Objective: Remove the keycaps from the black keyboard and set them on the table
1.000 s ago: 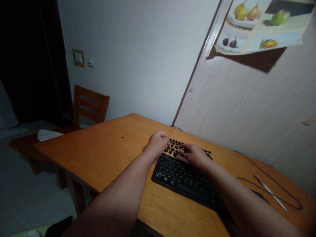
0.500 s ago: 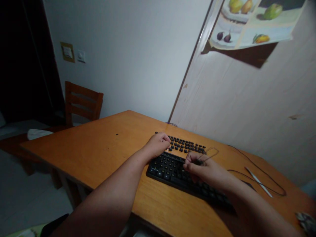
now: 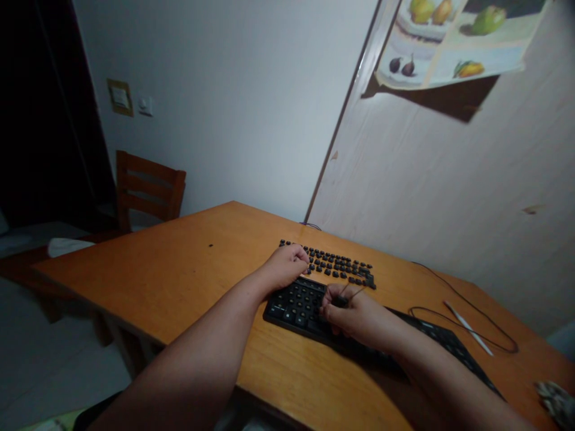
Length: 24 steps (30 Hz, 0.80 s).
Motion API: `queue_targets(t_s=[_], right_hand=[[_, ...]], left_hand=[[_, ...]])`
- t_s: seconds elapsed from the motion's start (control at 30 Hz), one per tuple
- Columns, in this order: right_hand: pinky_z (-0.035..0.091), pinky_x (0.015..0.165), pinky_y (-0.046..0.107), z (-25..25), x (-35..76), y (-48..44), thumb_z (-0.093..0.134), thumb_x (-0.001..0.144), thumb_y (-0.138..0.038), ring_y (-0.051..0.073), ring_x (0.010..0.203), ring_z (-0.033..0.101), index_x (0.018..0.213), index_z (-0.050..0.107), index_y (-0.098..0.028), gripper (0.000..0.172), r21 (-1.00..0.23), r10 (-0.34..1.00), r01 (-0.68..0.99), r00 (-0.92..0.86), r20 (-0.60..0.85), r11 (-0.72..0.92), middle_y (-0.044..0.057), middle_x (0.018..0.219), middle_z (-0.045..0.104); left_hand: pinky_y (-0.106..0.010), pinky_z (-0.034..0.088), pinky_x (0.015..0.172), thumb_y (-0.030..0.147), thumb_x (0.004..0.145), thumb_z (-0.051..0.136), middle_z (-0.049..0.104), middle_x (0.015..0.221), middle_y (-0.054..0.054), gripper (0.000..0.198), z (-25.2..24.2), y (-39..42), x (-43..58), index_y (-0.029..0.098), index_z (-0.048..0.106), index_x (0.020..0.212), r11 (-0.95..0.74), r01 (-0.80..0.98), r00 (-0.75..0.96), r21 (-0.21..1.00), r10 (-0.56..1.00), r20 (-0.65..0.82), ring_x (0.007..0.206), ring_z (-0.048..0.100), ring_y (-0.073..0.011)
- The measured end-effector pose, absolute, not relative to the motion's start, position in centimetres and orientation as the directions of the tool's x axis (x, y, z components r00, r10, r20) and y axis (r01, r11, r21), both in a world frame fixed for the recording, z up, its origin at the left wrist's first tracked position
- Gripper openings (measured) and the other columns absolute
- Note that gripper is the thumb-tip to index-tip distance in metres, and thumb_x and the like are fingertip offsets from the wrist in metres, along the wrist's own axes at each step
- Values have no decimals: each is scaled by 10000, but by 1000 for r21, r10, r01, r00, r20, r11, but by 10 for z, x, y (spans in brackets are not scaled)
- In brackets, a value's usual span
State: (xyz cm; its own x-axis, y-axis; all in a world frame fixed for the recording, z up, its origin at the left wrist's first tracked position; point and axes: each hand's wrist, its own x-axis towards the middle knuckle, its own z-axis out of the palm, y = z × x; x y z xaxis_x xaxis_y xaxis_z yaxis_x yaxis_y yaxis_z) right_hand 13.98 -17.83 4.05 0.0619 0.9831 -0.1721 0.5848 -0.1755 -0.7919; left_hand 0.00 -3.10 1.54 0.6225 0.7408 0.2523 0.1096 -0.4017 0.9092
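A black keyboard [image 3: 294, 317] lies on the wooden table, with bare switch stems showing over much of its left part. My right hand [image 3: 344, 308] is closed over the keyboard around a wire keycap puller [image 3: 354, 293], whose thin wire sticks up past the fingers. Its lower end is hidden by the hand. Behind the keyboard, loose black keycaps [image 3: 335, 258] are laid out in rows. My left hand [image 3: 287, 264] rests at the left of these rows and the keyboard's back edge, fingers curled in. Whatever it may hold is hidden.
A thin cable [image 3: 487, 304] loops across the table [image 3: 179, 287] on the right, near a white pen-like stick [image 3: 469, 329]. A patterned object [image 3: 556, 401] lies at the right edge. One small black piece [image 3: 211, 245] sits apart at left. A wooden chair [image 3: 150, 187] stands beyond.
My right hand has moved a little left and down over the keyboard, and the puller's wire loop now shows less. My left hand has stayed in nearly the same place.
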Motion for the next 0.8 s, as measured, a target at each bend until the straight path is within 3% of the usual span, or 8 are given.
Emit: queue_targets(t_s=[0.23, 0.37, 0.53, 0.8], right_hand=[[279, 378, 154, 42, 134, -176, 552, 751, -172, 60, 396, 410, 748, 521, -201, 42, -768, 979, 612, 52, -200, -189, -66, 478, 525], [286, 383, 167, 36, 136, -176, 606, 765, -250, 65, 400, 408, 729, 529, -201, 98, -790, 983, 586, 78, -166, -180, -63, 483, 516], [269, 379, 179, 25, 137, -178, 654, 763, -376, 64, 391, 379, 702, 504, -200, 239, -867, 974, 451, 171, -148, -211, -58, 490, 511], [202, 353, 183, 23, 141, -185, 615, 781, -417, 58, 357, 319, 717, 461, -209, 267, -950, 952, 244, 281, -123, -195, -64, 490, 501]], left_hand=[[-204, 349, 524, 190, 685, 521, 639, 708, -19, 186, 17, -33, 0, 151, 610, 843, -398, 101, 630, 912, 735, 251, 607, 544, -117], [-203, 355, 527, 185, 680, 526, 641, 709, -16, 190, 16, -33, 0, 153, 612, 847, -407, 95, 639, 908, 725, 258, 611, 546, -118], [-205, 357, 520, 220, 706, 535, 644, 736, -19, 209, 14, -35, 0, 158, 628, 883, -425, 110, 689, 898, 684, 239, 633, 556, -126], [-205, 396, 567, 203, 683, 571, 648, 761, -23, 166, 15, -39, 0, 161, 648, 823, -460, 134, 763, 878, 613, 204, 713, 574, -141]])
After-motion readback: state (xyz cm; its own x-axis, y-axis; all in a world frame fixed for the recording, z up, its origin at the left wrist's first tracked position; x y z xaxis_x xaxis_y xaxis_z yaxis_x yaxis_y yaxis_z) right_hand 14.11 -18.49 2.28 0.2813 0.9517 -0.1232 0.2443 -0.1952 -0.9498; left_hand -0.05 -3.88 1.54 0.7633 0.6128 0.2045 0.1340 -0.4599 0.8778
